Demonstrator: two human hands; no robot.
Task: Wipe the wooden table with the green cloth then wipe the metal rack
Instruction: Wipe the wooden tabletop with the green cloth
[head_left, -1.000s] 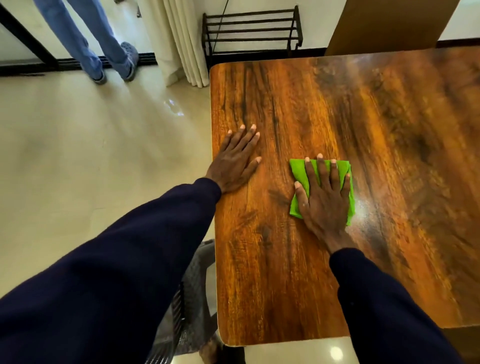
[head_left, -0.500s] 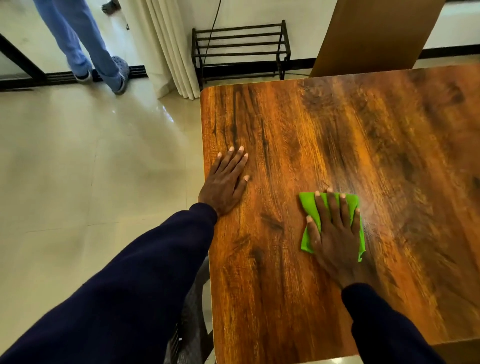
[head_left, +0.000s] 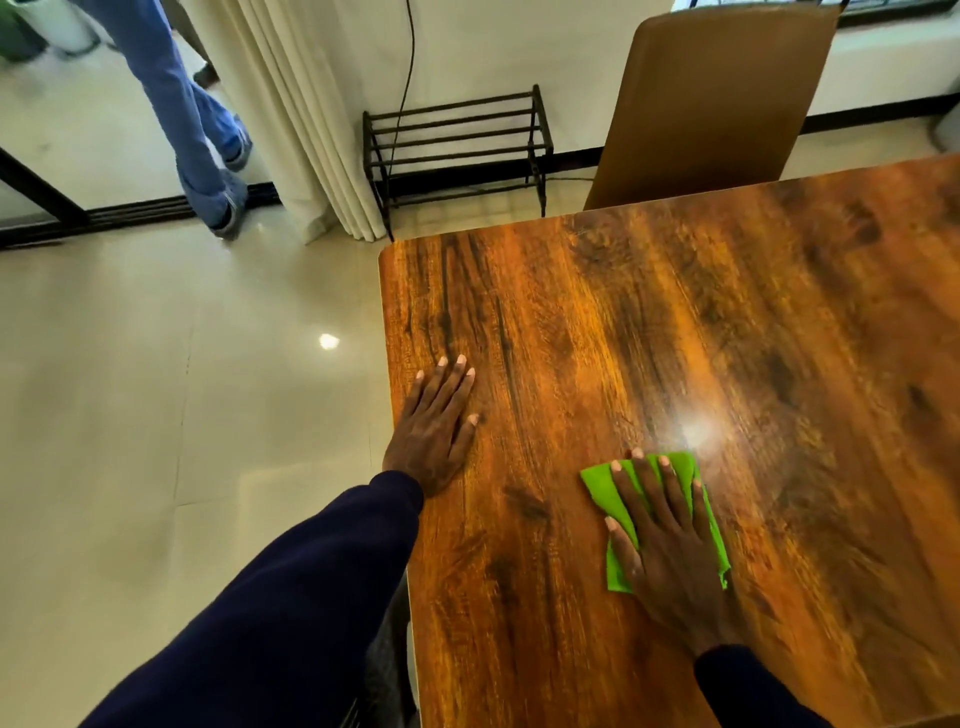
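The wooden table (head_left: 727, 338) fills the right half of the view, glossy with dark grain. A folded green cloth (head_left: 602, 491) lies flat on it near the front. My right hand (head_left: 670, 551) presses on the cloth with straight, spread fingers. My left hand (head_left: 434, 431) rests flat on the table by its left edge, fingers straight. The black metal rack (head_left: 457, 148) stands on the floor against the far wall, beyond the table's far left corner.
A brown chair (head_left: 711, 98) stands at the table's far side. Cream curtains (head_left: 291, 114) hang left of the rack, and a dark cable (head_left: 410, 62) runs down the wall. A person's legs (head_left: 192, 119) in blue trousers are at the far left. Shiny tiled floor (head_left: 156, 415) lies left.
My right hand has slid the cloth back toward me along the table. The view has tilted up, so the rack and chair show more fully. The person at the back has stepped.
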